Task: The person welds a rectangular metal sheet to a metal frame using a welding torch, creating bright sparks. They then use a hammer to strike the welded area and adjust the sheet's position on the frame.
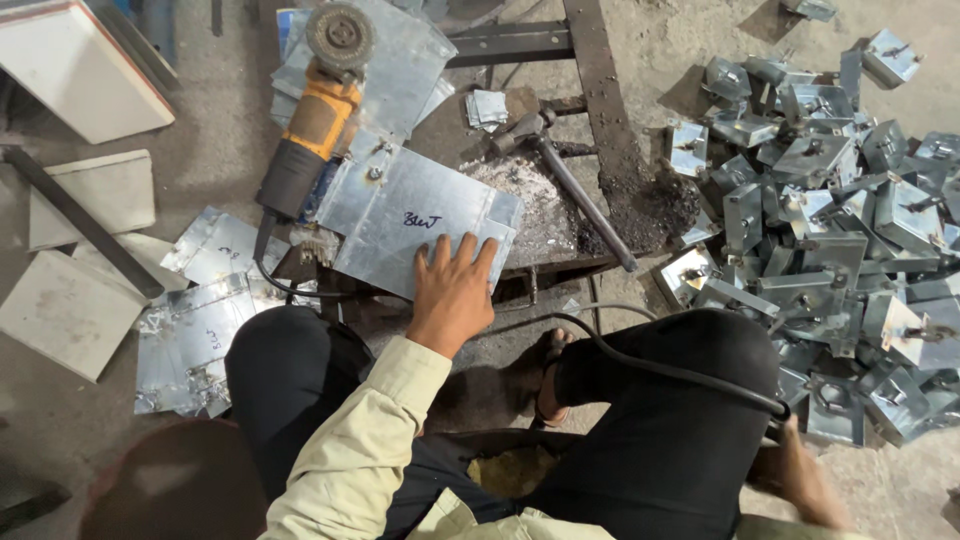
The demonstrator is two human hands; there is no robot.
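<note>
Galvanised sheet-metal plate (415, 225), flat on the low bench (540, 215) beside an angle grinder (315, 125); left hand (452, 293) lies on its near edge, fingers spread and pressing, not clamped. Likely risk: raw edge cutting the palm, or the plate skidding. Right hand (805, 485) blurred beside the cable (660, 368) at the knee; cannot tell its grip.

Bare concrete floor (210, 150), grey and dusty. A dark steel frame (600, 90) lies across it, ash (530, 195) and black grit alongside. Pale flat slabs (70, 310) sit at one edge; light is even and dim.
</note>
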